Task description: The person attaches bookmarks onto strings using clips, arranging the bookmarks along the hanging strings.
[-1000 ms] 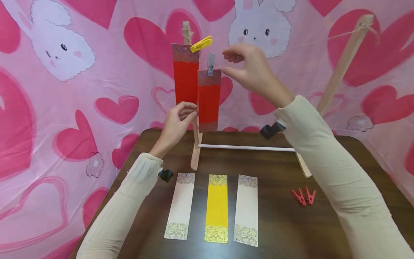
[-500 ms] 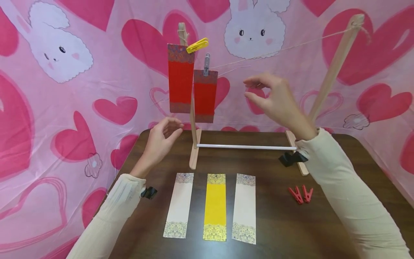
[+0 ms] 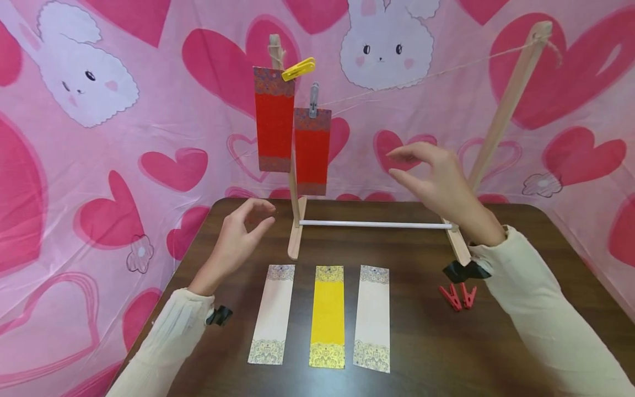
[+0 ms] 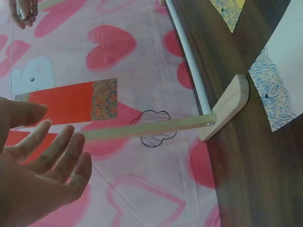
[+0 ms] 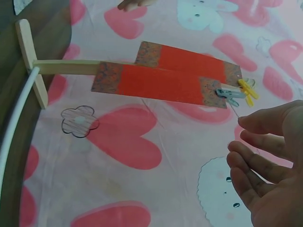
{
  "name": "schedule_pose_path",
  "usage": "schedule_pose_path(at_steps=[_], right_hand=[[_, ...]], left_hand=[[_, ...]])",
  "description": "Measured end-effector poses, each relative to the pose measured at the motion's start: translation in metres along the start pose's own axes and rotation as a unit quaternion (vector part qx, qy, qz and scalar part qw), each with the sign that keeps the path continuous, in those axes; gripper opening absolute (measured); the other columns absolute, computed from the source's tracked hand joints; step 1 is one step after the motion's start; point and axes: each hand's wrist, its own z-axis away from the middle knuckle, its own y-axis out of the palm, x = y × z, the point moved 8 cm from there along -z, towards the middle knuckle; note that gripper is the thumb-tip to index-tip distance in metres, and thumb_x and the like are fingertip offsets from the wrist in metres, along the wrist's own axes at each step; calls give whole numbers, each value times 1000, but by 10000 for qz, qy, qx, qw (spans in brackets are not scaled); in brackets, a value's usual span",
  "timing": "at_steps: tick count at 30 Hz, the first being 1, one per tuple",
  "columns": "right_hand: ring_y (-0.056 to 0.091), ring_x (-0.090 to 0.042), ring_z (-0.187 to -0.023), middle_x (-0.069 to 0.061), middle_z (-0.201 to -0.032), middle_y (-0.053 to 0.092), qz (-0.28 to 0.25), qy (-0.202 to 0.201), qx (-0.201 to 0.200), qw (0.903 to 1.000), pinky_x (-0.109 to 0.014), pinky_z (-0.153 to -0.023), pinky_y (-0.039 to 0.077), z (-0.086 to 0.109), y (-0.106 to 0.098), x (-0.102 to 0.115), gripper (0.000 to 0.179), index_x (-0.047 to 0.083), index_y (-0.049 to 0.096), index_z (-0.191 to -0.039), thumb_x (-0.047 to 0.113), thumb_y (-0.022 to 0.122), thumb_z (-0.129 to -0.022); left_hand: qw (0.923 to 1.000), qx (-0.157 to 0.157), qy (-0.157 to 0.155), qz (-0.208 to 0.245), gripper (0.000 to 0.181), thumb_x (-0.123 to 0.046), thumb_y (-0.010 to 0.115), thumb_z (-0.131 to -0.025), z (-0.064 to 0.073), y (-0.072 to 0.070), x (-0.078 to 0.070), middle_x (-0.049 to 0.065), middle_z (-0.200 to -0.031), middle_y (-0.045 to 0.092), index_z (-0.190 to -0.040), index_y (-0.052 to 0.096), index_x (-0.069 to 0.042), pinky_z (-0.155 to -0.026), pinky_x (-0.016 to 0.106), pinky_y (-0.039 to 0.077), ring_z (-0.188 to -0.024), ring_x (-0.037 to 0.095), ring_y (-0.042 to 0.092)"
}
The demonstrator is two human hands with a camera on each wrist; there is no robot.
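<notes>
Two red paper strips with patterned ends hang from a string (image 3: 426, 77) in the head view. A yellow clothespin (image 3: 299, 69) clips the left red strip (image 3: 274, 124); a grey clothespin (image 3: 313, 100) clips the right red strip (image 3: 311, 154). My left hand (image 3: 238, 237) hovers below and left of them, fingers loosely bent, holding nothing. Right of the strips my right hand (image 3: 441, 179) is in the air, thumb and fingers apart, with nothing between them. On the table lie a left white strip (image 3: 273, 314), a yellow strip (image 3: 327, 314) and a right white strip (image 3: 372, 317).
The string runs between a left wooden post (image 3: 295, 193) and a right wooden post (image 3: 508, 110), joined low down by a white rod (image 3: 374, 224). Two red clothespins (image 3: 458, 298) lie on the table (image 3: 421, 342) at the right. A pink patterned cloth (image 3: 163, 105) hangs behind.
Both hands have drawn away from the right red strip, the left one down and leftward, the right one down and rightward. The strip now hangs by its grey clothespin.
</notes>
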Motion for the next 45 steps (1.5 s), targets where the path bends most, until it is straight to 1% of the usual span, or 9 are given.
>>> schedule_pose_path(at_steps=[6, 12, 19, 24, 26, 30, 34, 37, 45], right_hand=[[61, -12, -99, -1, -107, 72, -116, 75, 20, 9999, -17, -88, 43, 20, 0, -10, 26, 7, 73, -112, 8, 77, -87], [60, -9, -98, 2, -108, 71, -57, 385, 88, 9992, -9, -83, 45, 40, -1, -24, 25, 11, 73, -113, 11, 77, -87], [60, 4, -97, 0, -106, 73, 30, 522, 3, 9986, -15, -88, 40, 68, 0, -34, 28, 11, 74, -112, 7, 79, -85], [59, -1, -101, 1, -108, 72, -4, 720, 25, 9974, -14, -86, 39, 89, 2, -38, 27, 15, 74, -109, 7, 79, -84], [58, 0, -110, 0, -111, 71, -88, 849, 37, 9963, -12, -89, 39, 98, 1, -41, 27, 16, 74, -110, 8, 80, -84], [55, 2, -113, -1, -111, 71, -81, 1174, -8, 9931, -12, -87, 39, 115, -2, -49, 27, 17, 75, -110, 10, 80, -84], [58, -1, -98, -3, -104, 72, 18, 1379, -123, 9904, -14, -82, 39, 133, -6, -59, 25, 17, 75, -109, 11, 80, -85], [58, -5, -96, -2, -102, 72, 3, 1535, -239, 9879, -12, -82, 39, 147, -9, -69, 23, 16, 75, -107, 11, 79, -85], [57, -2, -97, 2, -105, 71, -88, 2127, -306, 9766, -12, -80, 37, 184, -15, -92, 24, 17, 73, -112, 15, 77, -88]], left_hand=[[9998, 140, -160, -44, 26, -5, 72, -90, 12, 1, 8, 7, -111, 69, -115, 65, -8, -90, 48, 48, -108, 25, 62], [9991, 257, -294, -162, 28, -7, 72, -90, 22, 3, 14, 6, -113, 68, -117, 64, -10, -88, 45, 47, -110, 26, 60], [9977, 481, -397, -271, 33, -7, 74, -89, 35, 9, 22, 6, -118, 66, -120, 62, -10, -92, 50, 49, -113, 27, 60], [9964, 622, -499, -302, 36, -7, 75, -88, 43, 14, 27, 6, -121, 65, -122, 62, -11, -97, 50, 46, -116, 27, 58], [9959, 650, -524, -339, 37, -7, 75, -88, 46, 15, 29, 6, -120, 64, -122, 62, -11, -99, 50, 45, -116, 28, 58], [9949, 707, -584, -429, 38, -7, 75, -88, 52, 16, 33, 9, -122, 64, -123, 61, -10, -100, 51, 44, -118, 31, 58], [9935, 770, -699, -462, 39, -7, 75, -88, 57, 18, 39, 10, -125, 64, -124, 61, -10, -99, 52, 45, -119, 29, 57], [9928, 798, -782, -440, 39, -6, 75, -88, 62, 20, 45, 10, -125, 63, -124, 61, -8, -99, 54, 46, -119, 31, 58], [9922, 810, -898, -313, 38, -2, 75, -86, 74, 24, 58, 15, -122, 63, -121, 61, -4, -96, 56, 48, -117, 34, 58]])
